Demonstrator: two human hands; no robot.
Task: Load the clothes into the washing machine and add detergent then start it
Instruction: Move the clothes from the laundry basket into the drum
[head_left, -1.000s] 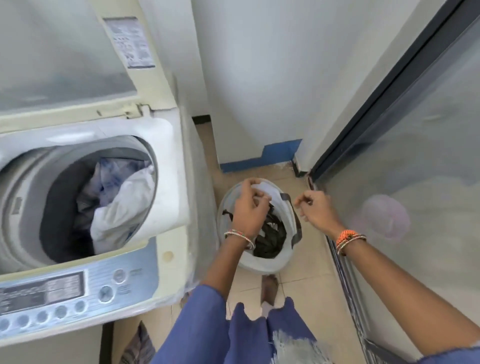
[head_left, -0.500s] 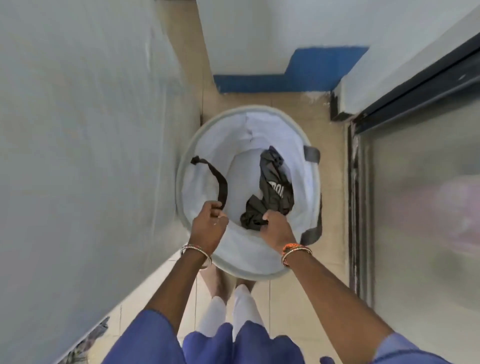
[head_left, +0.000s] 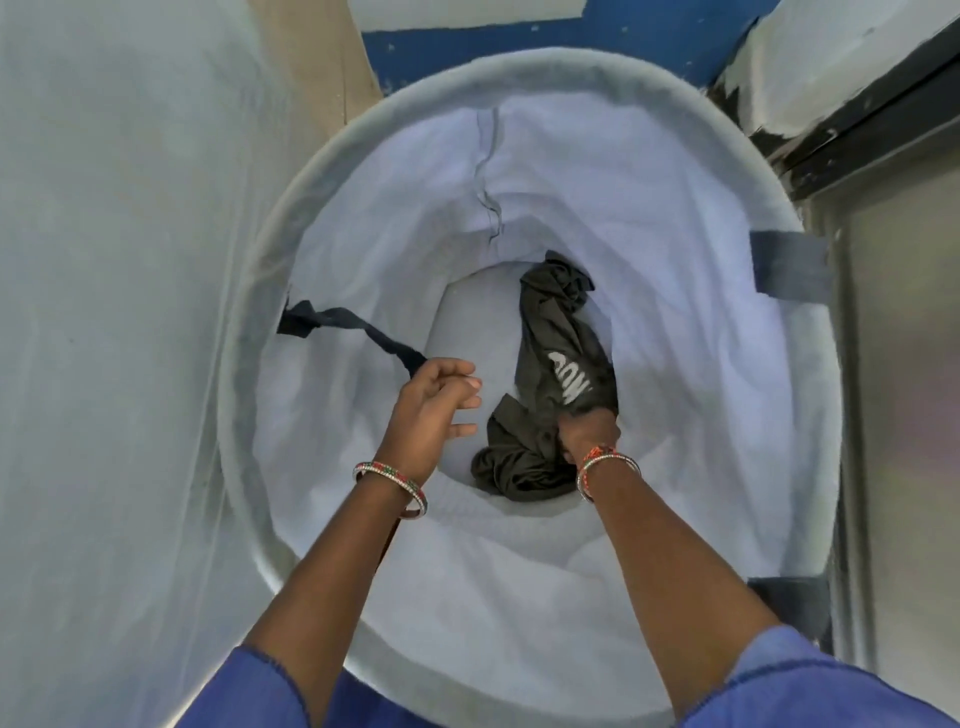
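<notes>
A: What is counted, from the largest down?

B: One round white fabric laundry basket with a pale grey rim (head_left: 545, 70) is seen from above, wedged between the pale side of the washing machine (head_left: 104, 312) at left and a dark-framed panel (head_left: 883, 130) at right. Two dark strap handles are noted, one (head_left: 353, 332) hanging inside, one (head_left: 789, 270) on the right rim. One crumpled dark olive garment with white lettering (head_left: 556, 364) is left at the bottom.

A: Is room left for moving?

B: The basket floor is mostly bare; both forearms are admitted with space around.

A: And the hands?

B: The right hand (head_left: 589, 431) is clenched on the garment's lower folds. The left hand (head_left: 431, 405) is held loose, fingers spread, gripping nothing. Two bangled wrists are counted.
</notes>
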